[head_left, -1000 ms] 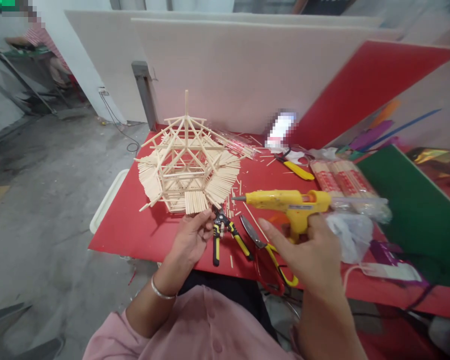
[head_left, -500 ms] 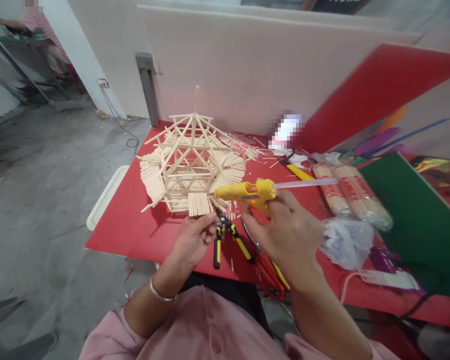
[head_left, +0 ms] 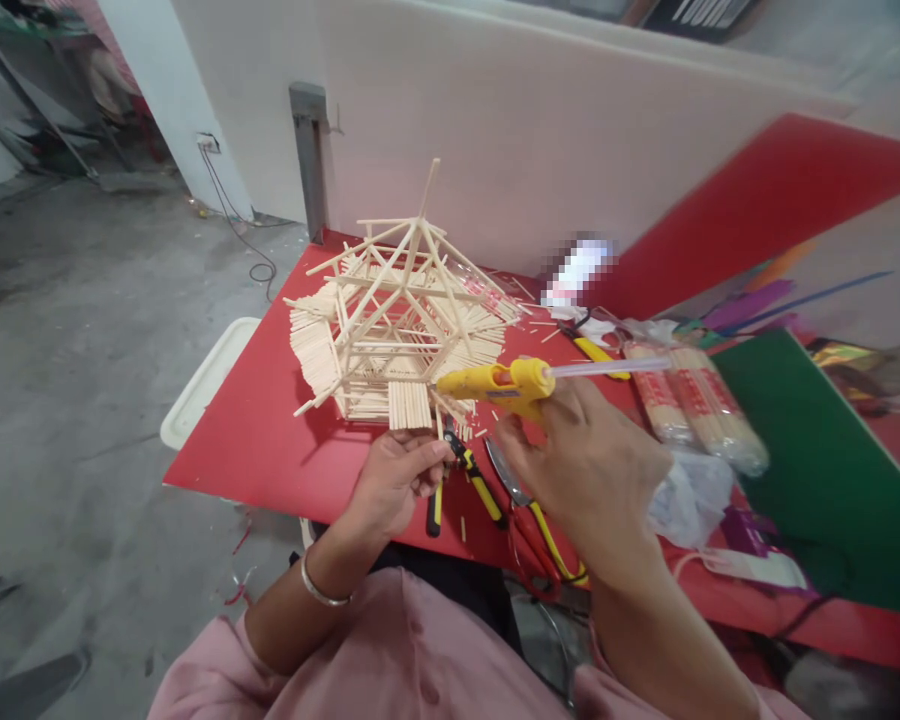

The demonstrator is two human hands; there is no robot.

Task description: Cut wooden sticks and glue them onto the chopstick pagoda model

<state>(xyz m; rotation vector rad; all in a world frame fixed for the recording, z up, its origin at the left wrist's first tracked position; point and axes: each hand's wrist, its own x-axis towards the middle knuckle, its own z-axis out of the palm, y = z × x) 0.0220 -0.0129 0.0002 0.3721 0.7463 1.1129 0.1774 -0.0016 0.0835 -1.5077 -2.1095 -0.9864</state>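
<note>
OK, sticks (head_left: 724, 425) in pkgs (head_left: 754, 460), glue gun (head_left: 495, 381) held

A craft workshop, by the look of it: pliers (head_left: 484, 495), bagged wooden sticks (head_left: 712, 408) and short stick pieces (head_left: 465, 433) spread across a red table (head_left: 247, 440), a glue gun (head_left: 469, 383) held above, large pale boards (head_left: 540, 130) standing behind, bare concrete floor (head_left: 120, 400) below and another person (head_left: 117, 55) beyond.

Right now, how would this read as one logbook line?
Right hand: holds yellow glue gun close to stick model | Left hand: apparently pinches stick at model's front | Nearby: pliers on red tabletop
</note>
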